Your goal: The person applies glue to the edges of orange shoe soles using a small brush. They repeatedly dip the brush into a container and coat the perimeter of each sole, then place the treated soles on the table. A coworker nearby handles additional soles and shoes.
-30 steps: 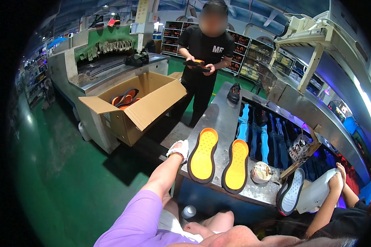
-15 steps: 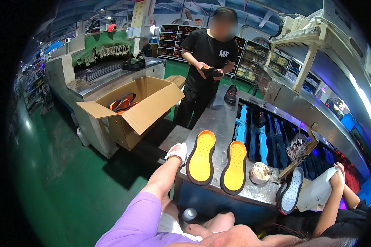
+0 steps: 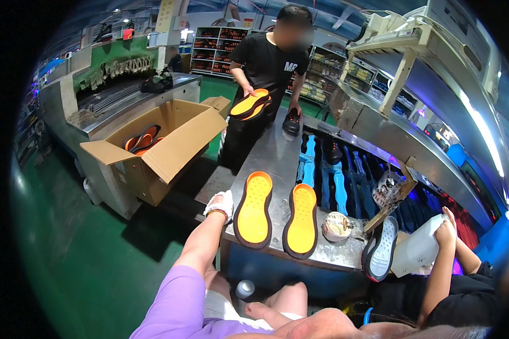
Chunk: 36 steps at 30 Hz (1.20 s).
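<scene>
Our left hand (image 3: 219, 204), wrapped in a white cloth glove, rests at the left edge of the grey metal workbench (image 3: 274, 161), fingers curled loosely and gripping nothing, just beside the heel end of the nearer black-rimmed yellow rubber shoe sole (image 3: 254, 209). Our right hand (image 3: 444, 229) is well off to the right, closed around the top of a white plastic squeeze bottle (image 3: 417, 252). Between our hands lie two matching soles side by side, the second black-rimmed yellow sole (image 3: 301, 220) just to the right of the first and not touching it. Both lie tread up, their long axes running away from us across the bench, toes farther off and heels toward us. So the first sole lies immediately to the right of our left hand, which is far nearer to it than the right hand.

Right of the pair stands a small round open tin of paste (image 3: 338, 226), and beyond it a black sole with a white studded face (image 3: 381, 248) leans at the bench edge near the bottle. Farther out, a person in a black shirt (image 3: 266, 62) holds another stacked pair of orange soles (image 3: 250, 104), and an open brown cardboard box (image 3: 152, 147) holding more soles sits on the green floor to our left
</scene>
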Available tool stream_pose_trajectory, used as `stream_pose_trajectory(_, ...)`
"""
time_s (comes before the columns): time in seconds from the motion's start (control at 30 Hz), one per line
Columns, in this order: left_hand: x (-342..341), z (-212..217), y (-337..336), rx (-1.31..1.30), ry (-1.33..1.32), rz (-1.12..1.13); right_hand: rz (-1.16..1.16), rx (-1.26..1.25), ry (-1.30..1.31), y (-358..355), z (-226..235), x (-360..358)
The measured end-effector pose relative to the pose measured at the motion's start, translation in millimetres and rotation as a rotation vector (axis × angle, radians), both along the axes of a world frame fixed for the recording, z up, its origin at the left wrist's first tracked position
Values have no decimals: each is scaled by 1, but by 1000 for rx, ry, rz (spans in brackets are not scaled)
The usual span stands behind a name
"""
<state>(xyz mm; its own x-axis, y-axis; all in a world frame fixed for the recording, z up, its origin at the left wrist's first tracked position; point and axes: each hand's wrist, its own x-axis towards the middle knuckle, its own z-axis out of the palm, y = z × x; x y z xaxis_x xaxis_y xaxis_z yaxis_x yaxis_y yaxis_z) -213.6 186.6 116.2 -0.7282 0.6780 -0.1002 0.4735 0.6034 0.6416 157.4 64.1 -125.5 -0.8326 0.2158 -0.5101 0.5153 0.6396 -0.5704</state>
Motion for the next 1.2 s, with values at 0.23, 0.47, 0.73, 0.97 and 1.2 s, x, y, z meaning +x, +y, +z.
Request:
stream_pose_trajectory(0.23, 1, 9, 0, 6, -27, 17, -60, 10, -30, 8, -31, 5)
stream_pose_trajectory(0.47, 9, 23, -8, -12, -57, 28, -105, -20, -54, 4, -30, 8)
stream_pose_trajectory(0.73, 15, 27, -8, -14, -58, 26, -147, -28, -62, 9, -28, 13)
stream_pose_trajectory(0.97, 13, 27, -10, 8, -62, 38, -177, -29, -59, 14, -37, 20)
stream_pose_trajectory(1.2, 7, 17, -4, -12, -42, 19, -138, 13, -70, 14, -47, 14)
